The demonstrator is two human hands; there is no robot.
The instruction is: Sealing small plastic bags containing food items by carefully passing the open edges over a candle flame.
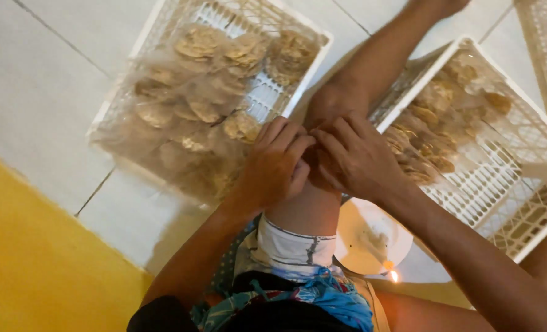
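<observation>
left hand (276, 163) + right hand (356, 158) pinching together over knee (307, 209), held item hidden | bagged crackers (193, 117) sitting in white crate (150, 37) on floor

I note clear plastic bags of round golden crackers (206, 104) heaped on the left white crate; similar bagged crackers (433, 132) fill the right crate.

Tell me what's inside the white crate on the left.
The left white crate holds clear bags of round golden crackers, piled and spilling over its near rim. The crate's floor beneath the pile is mostly covered.
</observation>
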